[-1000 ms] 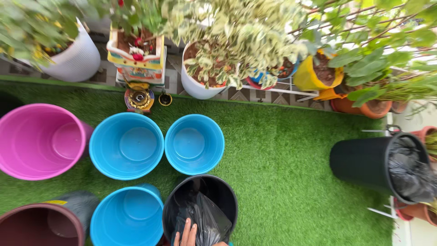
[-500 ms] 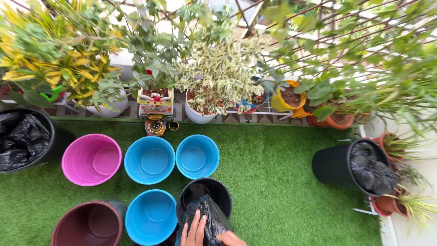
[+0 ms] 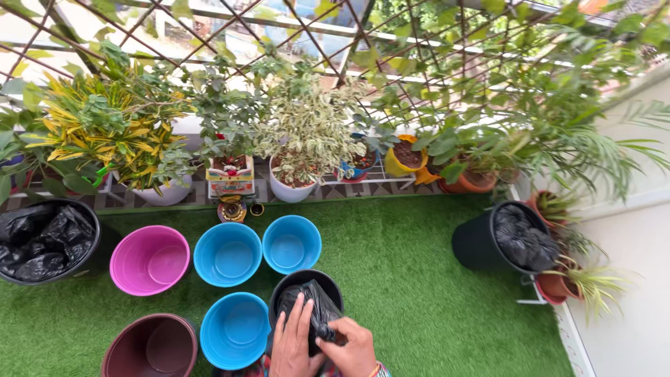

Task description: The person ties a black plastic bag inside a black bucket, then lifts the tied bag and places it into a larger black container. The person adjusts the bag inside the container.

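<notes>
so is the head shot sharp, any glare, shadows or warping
Head view: soft, even daylight with only faint shadows on the turf; hands and black bag look sharp; sky behind the trellis is washed out; wide-angle warping bends the wall at right.

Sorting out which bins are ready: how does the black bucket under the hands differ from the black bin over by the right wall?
The black bucket has both hands on its bag, which is bunched up above the rim; the black bin stands alone, untouched, its bag tucked inside. The bucket sits among coloured buckets, the bin beside potted plants. Both are black, on green turf.
</notes>
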